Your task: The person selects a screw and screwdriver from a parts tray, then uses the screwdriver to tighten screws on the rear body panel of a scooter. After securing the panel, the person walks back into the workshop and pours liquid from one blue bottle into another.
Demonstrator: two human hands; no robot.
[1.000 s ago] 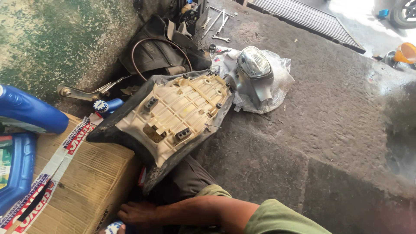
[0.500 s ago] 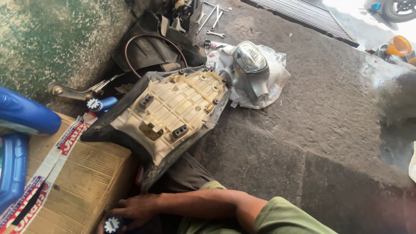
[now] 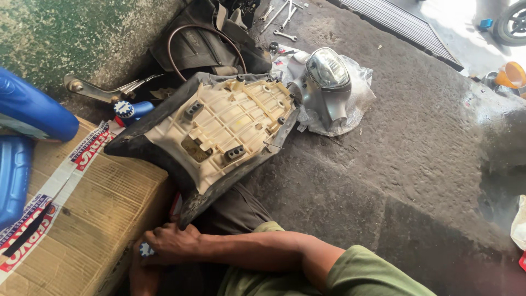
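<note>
Low in the frame, left of centre: right hand (image 3: 172, 244) curled, fingers closed over a small blue-and-white toothed cap (image 3: 146, 249), apparently the lid of a bottle hidden below it. Left hand (image 3: 143, 277) just beneath, mostly cut off by the frame edge and shadow; cannot tell whether open or closed, though seemingly steadying whatever sits under the cap. Both tucked into the dark gap between the cardboard box (image 3: 87, 214) at lower left and a trouser leg (image 3: 241, 211).

Judging by that grip, work on the cap barely begun: cap seated, nothing poured or set aside within sight.

Directly above the hands: an upturned motorcycle seat (image 3: 219, 131), cream plastic underside up, black cover edge around it, one end propped on the box. On the box's left edge, two blue oil jugs (image 3: 27, 109). Behind the seat, a second blue bottle with a matching toothed cap (image 3: 129, 109), beside a metal lever (image 3: 96, 90).

Upper centre: dark bag (image 3: 208, 46) with a looped cable (image 3: 203, 35). Right of the seat: grey headlight housing (image 3: 329, 82) lying on clear plastic wrap. Spanners (image 3: 282, 19) scattered at the top edge, orange funnel (image 3: 512, 74) at far right, all on the concrete floor (image 3: 411, 164).
</note>
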